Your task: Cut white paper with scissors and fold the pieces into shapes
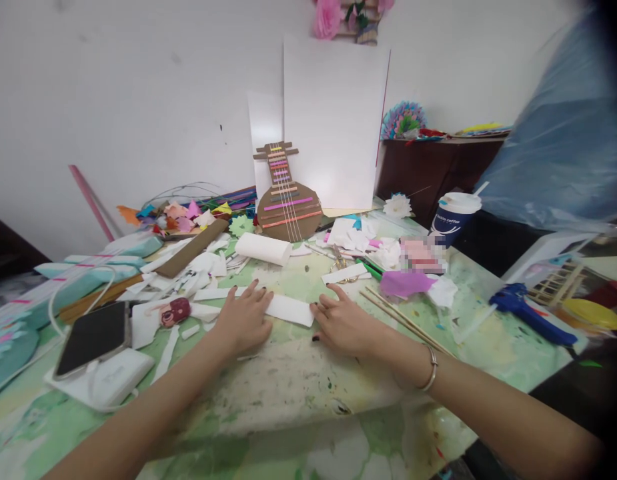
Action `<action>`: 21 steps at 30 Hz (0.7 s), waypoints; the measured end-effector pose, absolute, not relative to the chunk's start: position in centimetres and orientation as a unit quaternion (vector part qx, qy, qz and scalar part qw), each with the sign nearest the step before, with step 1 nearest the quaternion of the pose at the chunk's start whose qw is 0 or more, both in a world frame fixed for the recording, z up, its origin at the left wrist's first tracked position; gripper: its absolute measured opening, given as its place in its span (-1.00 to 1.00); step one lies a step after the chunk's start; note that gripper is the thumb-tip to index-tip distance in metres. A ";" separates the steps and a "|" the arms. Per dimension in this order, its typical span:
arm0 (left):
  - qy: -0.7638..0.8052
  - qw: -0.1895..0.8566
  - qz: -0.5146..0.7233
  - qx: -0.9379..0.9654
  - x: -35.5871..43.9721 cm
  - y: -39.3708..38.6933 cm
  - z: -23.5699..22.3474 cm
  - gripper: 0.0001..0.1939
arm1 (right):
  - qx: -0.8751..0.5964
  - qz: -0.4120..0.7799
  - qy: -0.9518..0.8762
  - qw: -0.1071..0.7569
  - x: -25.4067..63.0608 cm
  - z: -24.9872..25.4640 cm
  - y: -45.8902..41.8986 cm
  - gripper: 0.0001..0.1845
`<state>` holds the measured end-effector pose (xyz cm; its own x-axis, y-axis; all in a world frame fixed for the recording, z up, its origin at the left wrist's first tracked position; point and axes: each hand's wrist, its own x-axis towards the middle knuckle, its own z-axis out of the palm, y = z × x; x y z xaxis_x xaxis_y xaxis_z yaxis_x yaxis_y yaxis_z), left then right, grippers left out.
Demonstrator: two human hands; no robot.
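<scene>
A white paper strip lies flat on the table in front of me. My left hand rests palm down across it, fingers stretched out and slightly spread. At the strip's right end is my right hand, its fingertips touching or almost touching the paper. The fingers of that hand are bent a little and stand apart, with the thumb on the table. Part of the strip is hidden under my left hand. Just behind it lies a rolled white paper tube. Scissors lie farther back, partly covered by a small white piece.
A cardboard lute model leans on a white board. Paper scraps and a phone on a white box lie left. Wooden sticks, a coffee cup and a blue glue gun are right.
</scene>
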<state>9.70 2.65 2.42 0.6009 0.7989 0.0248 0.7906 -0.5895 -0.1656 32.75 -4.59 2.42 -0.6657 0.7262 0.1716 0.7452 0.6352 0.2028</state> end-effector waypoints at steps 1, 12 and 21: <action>-0.448 0.080 0.027 -0.890 9.8 2.6 2.5 -0.42 | -0.405 -0.133 -0.904 0.034 32.8 2.4 -4.7 -0.54; -0.483 0.038 0.034 -0.874 9.5 2.5 2.5 -0.37 | -0.410 -0.132 -0.902 0.036 33.1 2.9 -5.6 -0.57; -0.496 -0.068 0.010 -0.866 8.0 3.9 1.3 -0.31 | -0.670 -0.009 -0.735 0.102 36.0 5.4 0.6 -0.70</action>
